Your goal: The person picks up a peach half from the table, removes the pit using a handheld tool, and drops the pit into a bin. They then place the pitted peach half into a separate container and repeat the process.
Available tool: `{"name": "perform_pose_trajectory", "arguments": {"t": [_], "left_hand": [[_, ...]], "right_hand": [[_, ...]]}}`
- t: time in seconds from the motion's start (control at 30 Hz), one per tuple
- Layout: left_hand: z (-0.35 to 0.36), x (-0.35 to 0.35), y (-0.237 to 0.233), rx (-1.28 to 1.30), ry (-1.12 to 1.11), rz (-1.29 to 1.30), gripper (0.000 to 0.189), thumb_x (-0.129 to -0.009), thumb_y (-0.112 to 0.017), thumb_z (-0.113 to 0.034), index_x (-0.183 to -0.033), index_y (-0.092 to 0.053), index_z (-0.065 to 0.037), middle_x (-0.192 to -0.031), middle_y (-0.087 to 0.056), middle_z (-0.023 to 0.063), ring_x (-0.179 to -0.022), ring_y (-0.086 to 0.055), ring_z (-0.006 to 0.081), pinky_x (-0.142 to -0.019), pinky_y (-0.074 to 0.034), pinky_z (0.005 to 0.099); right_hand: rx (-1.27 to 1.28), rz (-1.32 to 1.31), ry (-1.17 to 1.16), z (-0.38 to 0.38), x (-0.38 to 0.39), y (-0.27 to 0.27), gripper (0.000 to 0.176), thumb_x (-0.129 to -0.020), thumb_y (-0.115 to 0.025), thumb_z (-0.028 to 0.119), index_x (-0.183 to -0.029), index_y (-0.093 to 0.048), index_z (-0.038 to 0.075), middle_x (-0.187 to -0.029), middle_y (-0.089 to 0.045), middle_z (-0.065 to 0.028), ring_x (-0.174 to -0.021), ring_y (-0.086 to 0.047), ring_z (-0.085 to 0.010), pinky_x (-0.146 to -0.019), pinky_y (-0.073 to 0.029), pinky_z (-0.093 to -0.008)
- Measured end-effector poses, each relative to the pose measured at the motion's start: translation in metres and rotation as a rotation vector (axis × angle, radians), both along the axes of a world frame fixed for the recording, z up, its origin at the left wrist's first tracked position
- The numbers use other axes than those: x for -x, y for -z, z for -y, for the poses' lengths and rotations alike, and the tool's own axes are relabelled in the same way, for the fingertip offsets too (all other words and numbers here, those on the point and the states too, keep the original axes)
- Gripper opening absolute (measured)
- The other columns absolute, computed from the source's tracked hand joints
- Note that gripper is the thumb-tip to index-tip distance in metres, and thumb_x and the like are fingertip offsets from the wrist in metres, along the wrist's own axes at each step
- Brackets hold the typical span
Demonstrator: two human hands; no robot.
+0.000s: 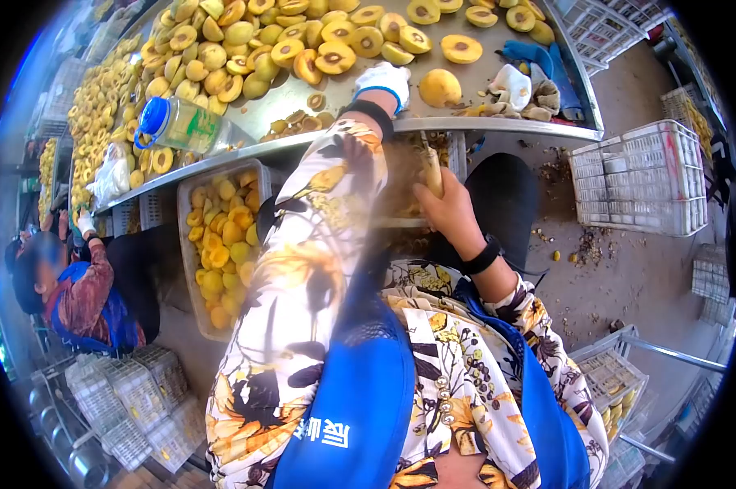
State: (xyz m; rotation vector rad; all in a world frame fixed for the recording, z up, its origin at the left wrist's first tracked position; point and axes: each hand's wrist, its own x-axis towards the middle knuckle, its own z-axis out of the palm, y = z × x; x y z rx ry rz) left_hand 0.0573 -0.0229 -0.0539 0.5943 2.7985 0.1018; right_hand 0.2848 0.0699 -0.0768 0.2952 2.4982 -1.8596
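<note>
My left hand [384,84], in a white glove with a blue cuff, reaches over the metal table beside halved yellow peaches [367,41]. Its fingers are too poorly seen to tell whether they grip anything. A whole-looking peach [440,87] lies just right of it. Below the table's front edge, my bare right hand [449,208] is closed around the pale handle of a slim tool [430,169]. The tool points up toward the table rim, and its metal tip is hard to make out. Loose pits and scraps [302,124] lie by my left forearm.
A blue-capped water bottle [190,125] lies on the metal table [466,124]. Gloves and a blue cloth [539,77] sit at its right corner. Below stands a crate of peach halves [225,236]. White crates [638,175] are on the right. A co-worker [90,285] sits at left.
</note>
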Motion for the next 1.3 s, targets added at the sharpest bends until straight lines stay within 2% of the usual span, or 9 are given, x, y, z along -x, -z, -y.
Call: {"name": "perform_pose_trajectory", "arguments": {"t": [0.1,0.17,0.23,0.37,0.77,0.93,1.1,1.17,1.3], "left_hand": [[0.003,0.003,-0.011,-0.085,0.086,0.007,0.04,-0.073,-0.067,-0.035,-0.107,-0.065,-0.013,-0.111,-0.063,0.0127,-0.102,-0.061,0.0287,-0.087,-0.049,0.0406],[0.025,-0.009,-0.008,-0.736,-0.024,0.176,0.049,-0.074,-0.067,-0.029,-0.117,-0.058,-0.005,-0.095,-0.066,0.0132,-0.085,-0.064,0.0249,-0.072,-0.053,0.0353],[0.053,-0.051,-0.04,-1.51,-0.292,0.879,0.046,-0.084,-0.056,-0.011,-0.127,-0.046,-0.001,-0.084,-0.059,0.0085,-0.069,-0.06,0.0199,-0.05,-0.05,0.0277],[0.09,-0.113,-0.031,-2.085,-0.613,0.951,0.047,-0.09,-0.052,-0.04,-0.122,-0.049,-0.007,-0.104,-0.06,0.0153,-0.091,-0.061,0.025,-0.064,-0.055,0.0345],[0.091,-0.169,-0.01,-2.114,-0.774,0.572,0.042,-0.093,-0.05,-0.037,-0.117,-0.05,-0.003,-0.103,-0.061,0.0146,-0.092,-0.06,0.0278,-0.082,-0.05,0.0388],[0.104,-0.169,-0.041,-1.39,-0.643,0.895,0.078,-0.089,-0.026,-0.068,-0.118,-0.054,-0.002,-0.099,-0.061,0.0073,-0.087,-0.058,0.0169,-0.077,-0.05,0.0312],[0.112,-0.177,-0.035,-1.766,-0.57,0.947,0.067,-0.094,-0.034,-0.056,-0.129,-0.044,0.0,-0.122,-0.053,0.0114,-0.111,-0.052,0.0201,-0.095,-0.044,0.033],[0.096,-0.181,-0.024,-1.712,-0.486,0.313,0.051,-0.095,-0.037,-0.049,-0.116,-0.052,-0.005,-0.107,-0.057,0.0089,-0.095,-0.057,0.0163,-0.082,-0.049,0.0295],[0.105,-0.177,-0.024,-1.871,-0.809,0.684,0.053,-0.095,-0.038,-0.05,-0.115,-0.054,-0.004,-0.103,-0.06,0.0103,-0.089,-0.06,0.0194,-0.077,-0.052,0.031]], "right_hand": [[-0.088,0.087,0.081,-0.011,-0.002,-0.019,0.028,-0.083,-0.063,0.021,-0.1,-0.052,0.001,-0.071,-0.058,-0.0116,-0.056,-0.054,-0.0208,-0.049,-0.043,-0.0309],[-0.065,0.155,0.097,-0.012,-0.001,-0.044,0.033,-0.082,-0.063,0.024,-0.1,-0.052,-0.001,-0.084,-0.062,-0.0253,-0.078,-0.06,-0.0426,-0.066,-0.049,-0.0434],[-0.189,-0.028,0.065,-0.01,0.005,-0.04,0.033,-0.082,-0.064,0.024,-0.1,-0.053,-0.001,-0.077,-0.061,-0.0207,-0.07,-0.061,-0.0346,-0.063,-0.049,-0.0386],[-0.207,-0.044,-0.099,0.016,0.016,-0.054,0.032,-0.082,-0.064,0.025,-0.099,-0.054,0.0,-0.077,-0.06,-0.0223,-0.072,-0.06,-0.0387,-0.064,-0.047,-0.0385],[-0.356,0.03,-0.145,0.053,0.006,-0.052,0.022,-0.084,-0.06,0.02,-0.091,-0.051,0.001,-0.072,-0.06,-0.0257,-0.069,-0.06,-0.0427,-0.058,-0.048,-0.0423],[-0.308,-0.471,-0.256,0.03,0.026,-0.06,0.033,-0.08,-0.066,0.023,-0.105,-0.057,0.004,-0.081,-0.065,-0.0152,-0.068,-0.064,-0.0346,-0.062,-0.051,-0.036],[-0.183,-0.027,-0.297,0.03,0.04,-0.066,0.031,-0.081,-0.063,0.032,-0.096,-0.059,0.005,-0.09,-0.063,-0.0162,-0.074,-0.062,-0.0373,-0.064,-0.05,-0.0413],[-0.184,-0.004,-0.25,0.037,0.038,-0.058,0.034,-0.081,-0.062,0.035,-0.094,-0.059,0.004,-0.088,-0.064,-0.019,-0.074,-0.063,-0.0373,-0.064,-0.05,-0.0424],[-0.266,-0.022,-0.206,0.049,0.032,-0.049,0.045,-0.079,-0.065,0.039,-0.106,-0.056,0.003,-0.091,-0.064,-0.0218,-0.081,-0.062,-0.0387,-0.069,-0.049,-0.043]]}}
